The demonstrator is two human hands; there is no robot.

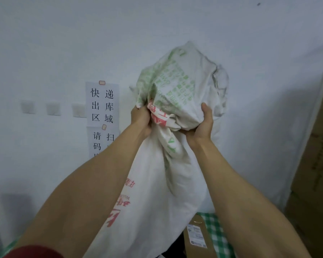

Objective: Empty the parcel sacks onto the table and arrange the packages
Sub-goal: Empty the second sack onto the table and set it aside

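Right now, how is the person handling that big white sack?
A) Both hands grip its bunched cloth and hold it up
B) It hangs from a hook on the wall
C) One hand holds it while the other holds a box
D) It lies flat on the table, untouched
A: the left hand and the right hand each grip bunched cloth of the white sack, which is raised in the air between them.

sack [168,164] before wall [63,43], over box [196,237] on table [217,235]; sign [102,104] left of sack.
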